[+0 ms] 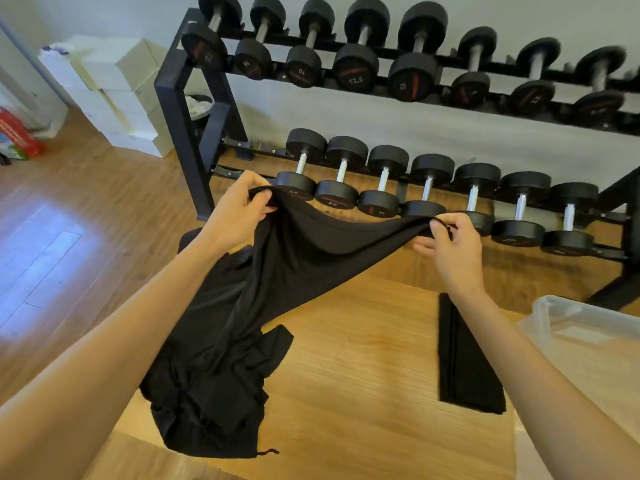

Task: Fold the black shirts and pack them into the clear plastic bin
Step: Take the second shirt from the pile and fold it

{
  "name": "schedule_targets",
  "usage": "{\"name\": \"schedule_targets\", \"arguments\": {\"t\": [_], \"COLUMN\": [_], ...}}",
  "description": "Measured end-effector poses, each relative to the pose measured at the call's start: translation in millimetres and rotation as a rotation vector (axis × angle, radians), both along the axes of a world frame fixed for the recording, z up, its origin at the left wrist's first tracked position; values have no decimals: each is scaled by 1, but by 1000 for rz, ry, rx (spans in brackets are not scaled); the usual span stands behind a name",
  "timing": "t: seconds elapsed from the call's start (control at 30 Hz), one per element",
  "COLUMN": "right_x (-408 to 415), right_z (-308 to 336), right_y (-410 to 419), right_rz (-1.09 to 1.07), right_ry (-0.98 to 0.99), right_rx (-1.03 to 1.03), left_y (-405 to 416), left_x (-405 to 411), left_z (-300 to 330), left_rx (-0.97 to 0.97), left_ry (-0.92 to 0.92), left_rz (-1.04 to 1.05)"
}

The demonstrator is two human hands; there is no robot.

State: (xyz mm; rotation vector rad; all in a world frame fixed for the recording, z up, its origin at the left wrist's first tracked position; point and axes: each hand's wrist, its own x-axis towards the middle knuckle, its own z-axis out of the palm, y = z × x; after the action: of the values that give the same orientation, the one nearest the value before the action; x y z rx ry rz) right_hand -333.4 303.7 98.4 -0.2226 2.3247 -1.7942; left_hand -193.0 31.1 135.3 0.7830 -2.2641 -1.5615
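A black shirt (311, 251) hangs stretched between my two hands above the wooden table (363, 393). My left hand (242, 209) grips one end of its upper edge, and my right hand (450, 244) pinches the other end. The shirt's lower part drapes down onto a heap of black shirts (207, 393) at the table's left. A folded black shirt (464, 358) lies flat on the table under my right forearm. The clear plastic bin (588, 327) stands at the right edge, partly cut off.
A black dumbbell rack (398, 77) with two rows of dumbbells stands just behind the table. White boxes (117, 91) are stacked at the back left. Wooden floor (69, 237) spreads out to the left of the table.
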Motion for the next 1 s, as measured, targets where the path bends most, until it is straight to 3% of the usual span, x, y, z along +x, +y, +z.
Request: {"name": "schedule_targets", "arguments": {"t": [0.33, 0.53, 0.77, 1.0], "right_x": [-55, -79, -95, -93], "right_z": [56, 61, 80, 97], "right_y": [-24, -24, -20, -18], "right_rz": [-185, -286, -315, -264], "right_ry": [199, 295, 415, 477], "right_rx": [-82, -31, 36, -42], "left_y": [-31, -39, -54, -61], "left_x": [-87, -116, -133, -130], "left_z": [49, 68, 85, 92], "left_rx": [-119, -215, -337, -352], "left_ry": [151, 210, 293, 338], "left_rz": [-135, -159, -195, -182]}}
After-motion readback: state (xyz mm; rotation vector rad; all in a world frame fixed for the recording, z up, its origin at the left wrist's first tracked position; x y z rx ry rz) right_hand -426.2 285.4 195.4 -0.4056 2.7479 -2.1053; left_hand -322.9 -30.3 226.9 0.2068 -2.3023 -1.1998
